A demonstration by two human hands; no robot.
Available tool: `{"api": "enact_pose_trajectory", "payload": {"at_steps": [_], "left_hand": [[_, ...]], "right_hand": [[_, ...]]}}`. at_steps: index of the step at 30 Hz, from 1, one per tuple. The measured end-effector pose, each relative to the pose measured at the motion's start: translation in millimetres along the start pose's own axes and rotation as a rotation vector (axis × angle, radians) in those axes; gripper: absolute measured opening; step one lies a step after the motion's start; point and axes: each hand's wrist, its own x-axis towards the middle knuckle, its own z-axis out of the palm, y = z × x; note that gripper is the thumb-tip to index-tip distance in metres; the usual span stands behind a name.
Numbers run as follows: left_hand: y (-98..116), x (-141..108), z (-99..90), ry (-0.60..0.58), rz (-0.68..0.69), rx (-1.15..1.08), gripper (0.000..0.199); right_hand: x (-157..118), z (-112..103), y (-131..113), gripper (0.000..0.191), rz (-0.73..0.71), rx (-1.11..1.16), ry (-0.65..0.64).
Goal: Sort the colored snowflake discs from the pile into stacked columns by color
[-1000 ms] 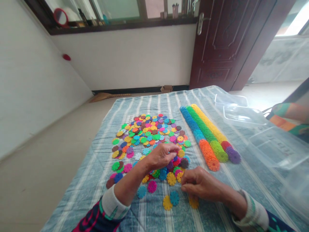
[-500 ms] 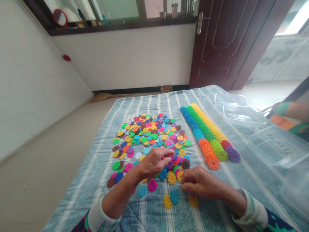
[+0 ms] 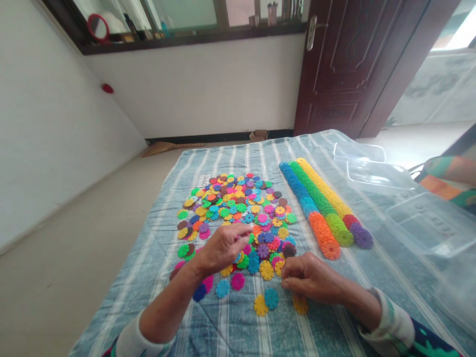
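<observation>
My left hand (image 3: 223,249) is over the near left part of a loose pile of notched plastic discs (image 3: 241,207) in many colours. Its fingers stretch to the right, with a gap between thumb and forefinger, and no disc shows clearly in them. My right hand (image 3: 312,278) rests by the pile's near right edge, fingers curled in; what they hold, if anything, is hidden. A yellow disc (image 3: 300,304) lies partly under it. Just left of that, a blue disc (image 3: 271,298) overlaps another yellow disc (image 3: 261,305). A pink disc (image 3: 238,281) lies nearer my left wrist.
Right of the pile lie three long rows of overlapped discs: blue to orange (image 3: 323,237), green (image 3: 320,202) and yellow to purple (image 3: 330,192). Clear plastic boxes (image 3: 427,223) stand farther right. Everything sits on a striped cloth (image 3: 238,163). A dark red door (image 3: 342,74) stands behind.
My left hand has moved left across the pile, uncovering discs on its right. A dark blue disc near its forearm now lies closer to me. My right hand has stayed in place.
</observation>
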Motion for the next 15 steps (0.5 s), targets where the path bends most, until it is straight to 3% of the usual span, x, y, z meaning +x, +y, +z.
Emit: {"api": "enact_pose_trajectory", "payload": {"at_steps": [3,6,12,15], "left_hand": [[15.0,0.3,14.7,-0.121,0.076,-0.107,0.024],[14.4,7.0,25.3,-0.195,0.131,-0.094,0.025],[-14.6,15.7,17.8,0.036,0.007,0.071,0.032],[-12.6,7.6,10.6,0.085,-0.024,0.05,0.03]], "right_hand": [[-0.4,0.0,0.7,0.009,-0.001,0.005,-0.004],[-0.3,0.1,1.2,0.008,0.009,0.018,-0.01],[0.8,0.0,-1.0,0.009,0.019,0.024,-0.009],[0.6,-0.2,-2.4,0.009,0.008,0.013,-0.005]]}}
